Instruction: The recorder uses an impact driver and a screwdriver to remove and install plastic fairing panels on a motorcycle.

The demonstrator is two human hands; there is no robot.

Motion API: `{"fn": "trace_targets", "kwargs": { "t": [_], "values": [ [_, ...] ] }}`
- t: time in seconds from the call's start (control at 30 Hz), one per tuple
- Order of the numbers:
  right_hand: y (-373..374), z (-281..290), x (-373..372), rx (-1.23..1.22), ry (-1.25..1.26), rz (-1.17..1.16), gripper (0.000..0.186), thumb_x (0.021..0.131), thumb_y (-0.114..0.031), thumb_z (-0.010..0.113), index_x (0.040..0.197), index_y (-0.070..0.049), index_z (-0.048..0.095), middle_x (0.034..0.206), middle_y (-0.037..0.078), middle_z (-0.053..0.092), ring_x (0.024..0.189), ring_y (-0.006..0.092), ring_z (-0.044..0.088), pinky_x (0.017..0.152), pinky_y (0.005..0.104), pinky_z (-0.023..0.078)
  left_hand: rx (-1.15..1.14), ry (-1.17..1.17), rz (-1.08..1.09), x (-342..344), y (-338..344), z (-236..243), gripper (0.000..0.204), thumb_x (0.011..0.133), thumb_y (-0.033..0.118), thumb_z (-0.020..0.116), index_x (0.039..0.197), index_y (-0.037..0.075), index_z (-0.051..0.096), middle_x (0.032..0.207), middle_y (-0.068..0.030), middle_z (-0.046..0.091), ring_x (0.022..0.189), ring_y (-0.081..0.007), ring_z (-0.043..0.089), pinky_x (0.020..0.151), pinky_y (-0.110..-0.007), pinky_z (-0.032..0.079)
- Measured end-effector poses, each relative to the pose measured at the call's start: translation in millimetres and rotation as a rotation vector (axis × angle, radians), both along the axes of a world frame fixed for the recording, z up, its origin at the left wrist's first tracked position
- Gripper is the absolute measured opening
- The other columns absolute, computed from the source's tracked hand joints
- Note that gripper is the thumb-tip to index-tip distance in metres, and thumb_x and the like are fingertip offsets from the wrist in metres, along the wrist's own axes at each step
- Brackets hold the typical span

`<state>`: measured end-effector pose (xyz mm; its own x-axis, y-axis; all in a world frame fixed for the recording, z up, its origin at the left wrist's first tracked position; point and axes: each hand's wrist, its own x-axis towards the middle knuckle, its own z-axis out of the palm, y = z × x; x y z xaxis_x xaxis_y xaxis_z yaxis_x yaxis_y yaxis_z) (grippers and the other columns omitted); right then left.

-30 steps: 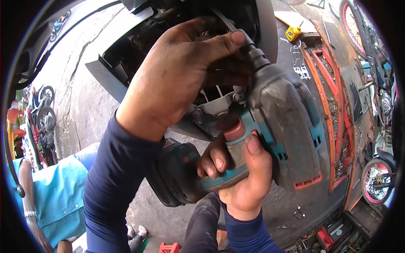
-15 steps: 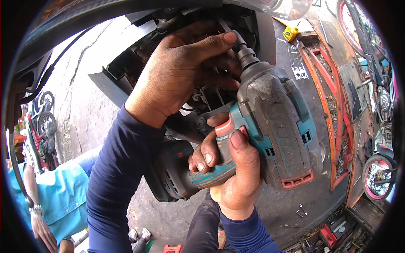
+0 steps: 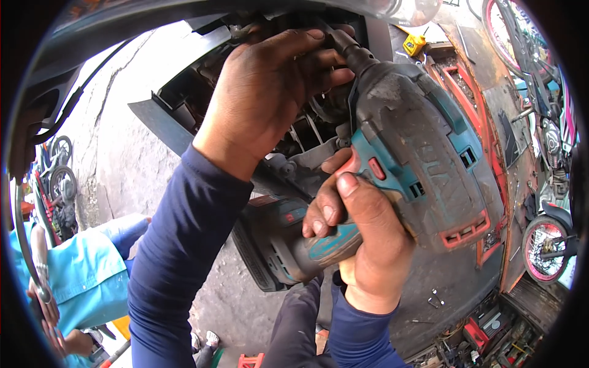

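My right hand (image 3: 377,245) is closed round the grip of a grimy teal and black cordless impact wrench (image 3: 426,165), thumb beside its red trigger. Its battery (image 3: 264,251) points down-left. A dark socket extension (image 3: 346,46) runs from the nose into the black bodywork (image 3: 156,122) and dark mechanism of a vehicle, its far end hidden. My left hand (image 3: 261,92) is closed at that extension, thumb and curled fingertips against it or just beside it; part of what they hold is hidden.
A co-worker in a turquoise shirt (image 3: 80,276) is at left. Motorbikes (image 3: 61,178) stand behind. At right lie an orange-red metal frame (image 3: 460,80), a yellow container (image 3: 414,44), a pink-rimmed wheel (image 3: 546,248) and loose tools (image 3: 475,334). A dark panel edge (image 3: 184,12) crosses the top.
The wrench and my right hand have moved up and right, the wrench's body tilting. My left hand has shifted slightly up along the extension. The co-worker's hands at left have moved.
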<state>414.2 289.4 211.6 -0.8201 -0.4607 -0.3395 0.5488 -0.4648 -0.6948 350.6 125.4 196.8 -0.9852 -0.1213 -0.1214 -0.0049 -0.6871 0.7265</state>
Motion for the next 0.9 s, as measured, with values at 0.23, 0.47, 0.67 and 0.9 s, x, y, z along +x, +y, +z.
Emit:
{"fn": "trace_targets", "kwargs": {
  "t": [0.23,0.47,0.67,0.9],
  "values": [
    [-13,3,6,0.07,-0.004,-0.018,0.031,0.086,-0.02,0.057,0.107,0.001,0.048,0.065,0.004,0.047,0.056,0.0133,0.048,0.057,0.03,0.042,0.063,0.119,0.009,-13,-16,-16,0.02,0.094,0.005,0.04,0.1,-0.009,0.052,0.109,-0.0228,0.06,0.102,-0.0352,0.062,0.089,-0.047,0.052],
    [-23,5,15,-0.062,-0.075,-0.088,0.014,0.094,-0.004,0.05,0.107,0.002,0.049,0.072,0.003,0.052,0.061,0.0095,0.05,0.058,0.0247,0.042,0.013,0.076,-0.007,-15,-14,-6,0.025,0.092,0.004,0.037,0.108,-0.01,0.052,0.107,-0.0225,0.062,0.1,-0.0348,0.063,0.09,-0.044,0.052],
    [-22,-4,14,-0.068,-0.105,-0.066,0.03,0.089,-0.021,0.054,0.112,-0.002,0.049,0.066,0.003,0.047,0.056,0.0123,0.046,0.057,0.031,0.042,0.035,0.014,-0.034,-10,-6,6,0.024,0.09,0.013,0.044,0.105,-0.002,0.056,0.097,-0.0164,0.064,0.092,-0.0272,0.065,0.082,-0.04,0.052],
    [-23,-1,14,-0.217,-0.143,-0.037,0.011,0.095,-0.007,0.049,0.105,-0.003,0.047,0.072,0.001,0.047,0.061,0.009,0.045,0.061,0.0258,0.042,0.014,-0.013,-0.089,-7,-16,9,0.033,0.091,0.013,0.046,0.118,-0.003,0.053,0.117,-0.0204,0.06,0.109,-0.0314,0.058,0.095,-0.043,0.046]
  ]
}}
